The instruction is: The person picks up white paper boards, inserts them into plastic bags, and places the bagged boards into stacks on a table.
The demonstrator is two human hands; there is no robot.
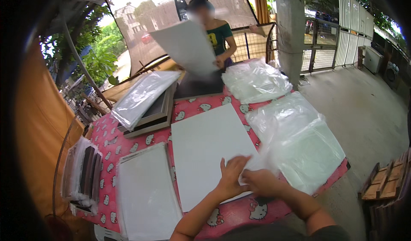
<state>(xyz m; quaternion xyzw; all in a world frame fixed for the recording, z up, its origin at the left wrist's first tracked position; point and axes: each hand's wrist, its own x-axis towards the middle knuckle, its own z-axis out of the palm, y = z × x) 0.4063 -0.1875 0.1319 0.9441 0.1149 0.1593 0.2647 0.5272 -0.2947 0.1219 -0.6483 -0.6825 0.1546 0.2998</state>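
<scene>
My two hands are close together over the near right corner of a large white board (209,144) on the table. The fingers of my left hand (231,179) are spread, thumb raised, beside my right hand. My right hand (262,182) has its fingers curled at the blurred edge of a clear plastic bag (267,155). That bag's far part merges with a pile of clear plastic bags (306,142) at the right. Motion blur hides exactly where the fingertips meet the plastic.
A stack of plastic-wrapped white sheets (147,189) lies left of the board. Behind it are dark frames (165,106) under a wrapped pack (145,95). More plastic (257,80) lies far right. Across the pink patterned tablecloth (201,108), a person (220,35) holds a white board (186,44).
</scene>
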